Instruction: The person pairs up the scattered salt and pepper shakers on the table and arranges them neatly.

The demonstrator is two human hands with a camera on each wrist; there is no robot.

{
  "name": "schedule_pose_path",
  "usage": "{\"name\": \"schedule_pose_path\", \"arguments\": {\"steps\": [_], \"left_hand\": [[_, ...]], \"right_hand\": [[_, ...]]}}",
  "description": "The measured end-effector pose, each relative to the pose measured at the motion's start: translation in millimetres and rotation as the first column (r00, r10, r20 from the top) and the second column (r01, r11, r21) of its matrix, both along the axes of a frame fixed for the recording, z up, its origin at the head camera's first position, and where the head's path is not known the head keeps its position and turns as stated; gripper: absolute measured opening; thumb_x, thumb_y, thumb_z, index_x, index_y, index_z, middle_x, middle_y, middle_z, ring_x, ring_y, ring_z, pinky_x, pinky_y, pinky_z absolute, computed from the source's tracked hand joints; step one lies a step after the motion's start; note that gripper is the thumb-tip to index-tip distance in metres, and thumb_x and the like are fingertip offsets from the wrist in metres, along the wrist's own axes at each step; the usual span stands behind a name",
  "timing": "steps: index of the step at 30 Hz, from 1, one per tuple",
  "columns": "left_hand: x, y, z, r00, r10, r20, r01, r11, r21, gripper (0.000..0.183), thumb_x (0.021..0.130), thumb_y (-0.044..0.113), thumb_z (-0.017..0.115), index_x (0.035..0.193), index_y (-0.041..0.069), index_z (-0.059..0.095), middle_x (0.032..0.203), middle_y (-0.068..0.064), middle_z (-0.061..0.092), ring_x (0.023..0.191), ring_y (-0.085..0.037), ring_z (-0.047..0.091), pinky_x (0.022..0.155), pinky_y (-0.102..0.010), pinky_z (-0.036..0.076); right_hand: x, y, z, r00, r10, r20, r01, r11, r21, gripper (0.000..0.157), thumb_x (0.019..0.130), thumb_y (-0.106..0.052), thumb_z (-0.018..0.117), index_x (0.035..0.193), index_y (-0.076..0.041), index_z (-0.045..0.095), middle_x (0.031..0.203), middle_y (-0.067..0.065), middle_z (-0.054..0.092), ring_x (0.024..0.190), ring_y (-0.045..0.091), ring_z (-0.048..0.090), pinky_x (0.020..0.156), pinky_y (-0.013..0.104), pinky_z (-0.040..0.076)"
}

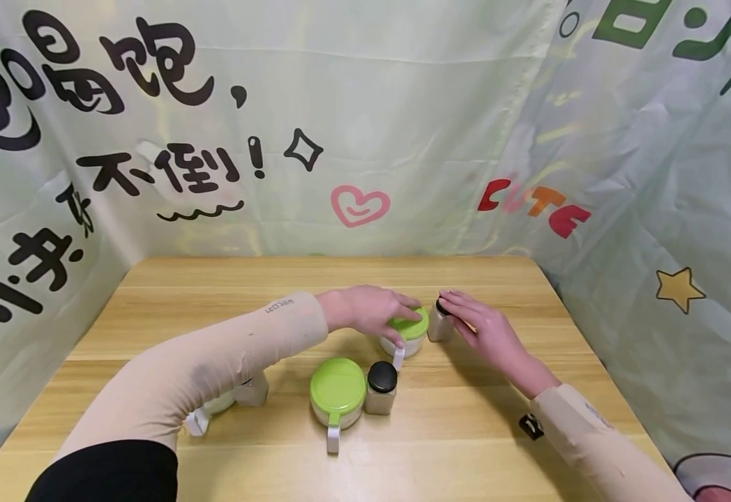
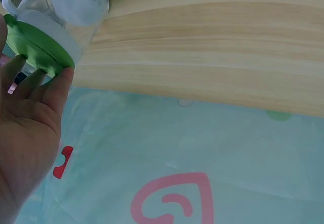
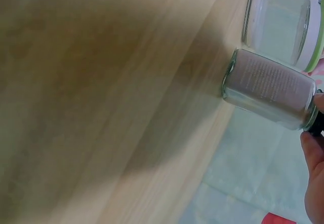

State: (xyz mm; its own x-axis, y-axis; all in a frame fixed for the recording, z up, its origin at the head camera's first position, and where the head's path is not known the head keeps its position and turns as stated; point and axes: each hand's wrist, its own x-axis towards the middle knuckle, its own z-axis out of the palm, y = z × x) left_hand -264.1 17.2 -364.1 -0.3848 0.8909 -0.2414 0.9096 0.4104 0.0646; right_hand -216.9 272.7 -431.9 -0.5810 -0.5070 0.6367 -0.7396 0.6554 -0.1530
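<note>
At the table's middle right, my left hand (image 1: 372,310) grips the green lid of a seasoning jar (image 2: 40,44), its fingers and thumb round the lid's edge. The jar has a clear body and a white handle. Right beside it stands a small square glass spice bottle (image 3: 271,89) with a black cap. My right hand (image 1: 491,331) pinches that cap between thumb and fingers; in the right wrist view the bottle's base is at the tabletop. Whether either one is lifted, I cannot tell.
Nearer me stand another green-lidded jar (image 1: 337,387) and a black-capped bottle (image 1: 381,399), side by side. A third bottle (image 1: 252,392) and jar (image 1: 220,403) are partly hidden behind my left sleeve. A printed cloth (image 1: 434,139) hangs behind the wooden table (image 1: 265,275).
</note>
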Motion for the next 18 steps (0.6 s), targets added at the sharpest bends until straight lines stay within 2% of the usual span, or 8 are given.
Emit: {"name": "schedule_pose_path", "arguments": {"steps": [6, 18], "left_hand": [[5.2, 7.6, 1.8, 0.999, -0.034, -0.008, 0.034, 0.999, 0.003, 0.071, 0.084, 0.057, 0.059, 0.143, 0.020, 0.045, 0.153, -0.005, 0.031, 0.136, -0.019, 0.036, 0.112, -0.031, 0.031], [16.2, 20.9, 3.9, 0.998, -0.066, 0.010, 0.066, 0.998, 0.019, 0.070, 0.080, 0.057, 0.063, 0.139, 0.021, 0.050, 0.151, -0.007, 0.034, 0.136, -0.020, 0.036, 0.111, -0.031, 0.032]], "right_hand": [[11.3, 3.2, 1.5, 1.000, -0.018, 0.023, 0.018, 1.000, 0.010, 0.046, 0.078, 0.005, 0.072, 0.122, -0.005, 0.064, 0.129, 0.009, 0.060, 0.120, 0.028, 0.055, 0.106, 0.016, 0.032], [30.3, 9.9, 1.0, 1.000, -0.018, 0.014, 0.018, 1.000, 0.007, 0.049, 0.074, 0.005, 0.074, 0.121, -0.006, 0.065, 0.127, 0.010, 0.061, 0.118, 0.029, 0.056, 0.106, 0.011, 0.029]]}}
